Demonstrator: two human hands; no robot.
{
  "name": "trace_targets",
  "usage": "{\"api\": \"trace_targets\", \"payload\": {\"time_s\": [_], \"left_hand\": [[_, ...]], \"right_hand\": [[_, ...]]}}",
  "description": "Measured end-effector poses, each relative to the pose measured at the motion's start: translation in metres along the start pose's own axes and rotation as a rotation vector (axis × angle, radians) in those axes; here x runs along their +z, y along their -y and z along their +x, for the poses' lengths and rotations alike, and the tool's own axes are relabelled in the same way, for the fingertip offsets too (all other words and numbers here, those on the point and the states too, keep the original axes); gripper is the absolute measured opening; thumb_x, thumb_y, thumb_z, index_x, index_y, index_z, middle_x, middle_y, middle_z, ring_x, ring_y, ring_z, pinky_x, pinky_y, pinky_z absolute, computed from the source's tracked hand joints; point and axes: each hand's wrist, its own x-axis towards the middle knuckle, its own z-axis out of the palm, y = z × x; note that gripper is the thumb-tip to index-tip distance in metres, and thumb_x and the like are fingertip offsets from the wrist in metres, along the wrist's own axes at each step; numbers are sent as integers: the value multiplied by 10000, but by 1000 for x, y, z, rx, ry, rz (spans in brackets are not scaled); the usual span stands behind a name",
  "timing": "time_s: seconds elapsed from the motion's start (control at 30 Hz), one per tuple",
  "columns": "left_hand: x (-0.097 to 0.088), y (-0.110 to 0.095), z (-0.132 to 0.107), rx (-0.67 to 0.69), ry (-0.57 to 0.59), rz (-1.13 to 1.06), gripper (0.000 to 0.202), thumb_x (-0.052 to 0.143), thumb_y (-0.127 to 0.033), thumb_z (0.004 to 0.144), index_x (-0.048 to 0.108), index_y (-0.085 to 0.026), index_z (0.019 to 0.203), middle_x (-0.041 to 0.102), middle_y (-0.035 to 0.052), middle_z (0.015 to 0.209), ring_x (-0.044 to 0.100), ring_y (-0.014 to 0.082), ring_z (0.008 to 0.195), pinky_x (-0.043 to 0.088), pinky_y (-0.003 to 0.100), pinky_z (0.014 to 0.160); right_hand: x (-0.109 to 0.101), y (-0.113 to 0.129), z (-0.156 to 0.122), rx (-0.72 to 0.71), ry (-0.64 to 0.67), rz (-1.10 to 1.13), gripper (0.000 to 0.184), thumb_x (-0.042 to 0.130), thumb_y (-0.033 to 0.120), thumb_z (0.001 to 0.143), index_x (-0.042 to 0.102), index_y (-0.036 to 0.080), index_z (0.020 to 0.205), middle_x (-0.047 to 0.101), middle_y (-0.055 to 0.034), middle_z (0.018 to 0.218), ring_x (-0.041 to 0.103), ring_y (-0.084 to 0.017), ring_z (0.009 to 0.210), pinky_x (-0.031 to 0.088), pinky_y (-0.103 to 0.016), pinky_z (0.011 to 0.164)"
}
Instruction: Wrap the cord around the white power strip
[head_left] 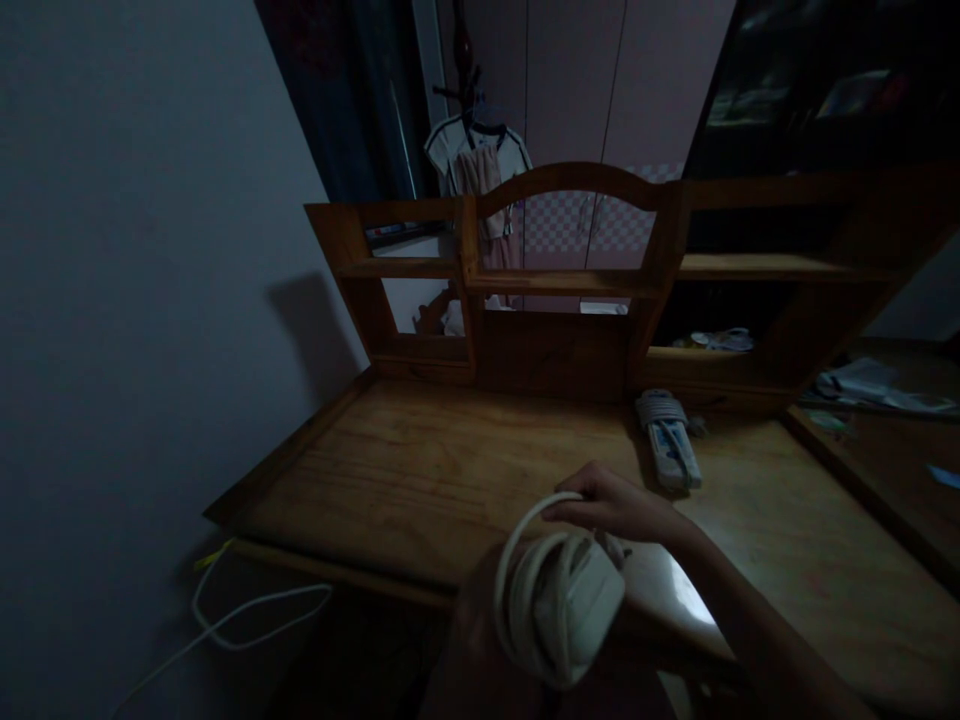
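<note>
A white power strip (592,605) is held up in front of the desk's near edge, its pale cord (531,600) wound around it in several loops. My left hand (474,615) is dim and blurred at the left of the coil and appears wrapped around the strip, its fingers mostly hidden. Above it, my right hand (604,500) pinches a loose loop of the cord between thumb and fingers. A second power strip (671,440), also bound in its own cord, lies on the desk beyond my right hand.
The wooden desk (405,450) carries a shelf unit (562,283) along its back. A wall (150,300) borders the left side. A white cable (262,605) with a yellow end hangs off the desk's left front corner. Plastic bags (870,385) lie far right.
</note>
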Motion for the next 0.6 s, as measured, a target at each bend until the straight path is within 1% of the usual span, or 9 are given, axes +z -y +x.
{"api": "trace_targets", "payload": {"time_s": [0.07, 0.13, 0.23, 0.27, 0.33, 0.4, 0.43, 0.53, 0.6], "left_hand": [[-5, -1, 6, 253, -43, 216, 335, 613, -159, 801, 675, -271, 1111, 733, 80, 938, 683, 256, 883, 536, 354, 827], [-9, 0, 11, 402, -92, 384, 470, 560, -137, 832, 560, -235, 1291, 708, 104, 1056, 657, 262, 987, 496, 376, 904], [-15, 3, 13, 448, -90, 467, 568, 422, -184, 919, 311, -144, 1474, 674, 145, 1137, 621, 259, 1077, 462, 383, 956], [-17, 4, 13, 452, -69, 472, 554, 384, -211, 941, 289, -135, 1482, 674, 143, 1138, 615, 254, 1090, 454, 378, 968], [-23, 4, 13, 444, -18, 484, 472, 351, -251, 962, 396, -153, 1421, 690, 117, 1101, 619, 236, 1081, 444, 360, 987], [-30, 2, 16, 472, 5, 506, 395, 368, -238, 961, 505, -168, 1325, 704, 97, 1059, 635, 214, 1050, 445, 338, 995], [-32, 0, 17, 510, 5, 510, 391, 389, -217, 953, 507, -163, 1322, 707, 100, 1056, 640, 213, 1048, 447, 340, 998], [-36, -2, 19, 642, 19, 496, 516, 451, -147, 915, 394, -148, 1428, 691, 129, 1134, 622, 245, 1108, 448, 393, 1016], [-33, -1, 18, 614, -15, 447, 530, 458, -153, 913, 393, -173, 1439, 680, 123, 1172, 621, 256, 1116, 460, 407, 1006]], "right_hand": [[7, 2, -3, 4, -61, -71, 434, 489, 439, 947, 598, 124, 669, 423, 43, 566, 392, -80, 513, 285, -201, 480], [13, 6, -6, -11, -138, -191, 382, 450, 367, 975, 629, 125, 741, 531, 14, 612, 498, -105, 555, 341, -208, 526], [24, 13, -8, -30, -246, -404, 270, 447, 259, 977, 647, 132, 849, 652, -42, 698, 619, -150, 628, 405, -225, 588], [28, 14, -9, -36, -270, -464, 244, 450, 239, 974, 649, 133, 878, 674, -60, 719, 642, -163, 644, 420, -230, 598], [34, 16, -10, -68, -290, -549, 211, 458, 217, 969, 648, 137, 924, 698, -82, 748, 668, -176, 666, 440, -232, 607], [38, 18, -11, -93, -279, -590, 198, 461, 205, 969, 642, 139, 923, 701, -81, 735, 674, -175, 653, 443, -225, 593], [40, 19, -11, -95, -269, -597, 192, 464, 203, 969, 638, 139, 920, 700, -79, 730, 676, -174, 650, 444, -223, 589], [42, 20, -12, -63, -254, -615, 195, 467, 220, 974, 627, 130, 907, 699, -87, 727, 687, -188, 665, 448, -233, 596], [44, 19, -12, -32, -244, -621, 173, 481, 222, 967, 614, 131, 904, 697, -89, 737, 687, -192, 677, 440, -236, 592]]}}
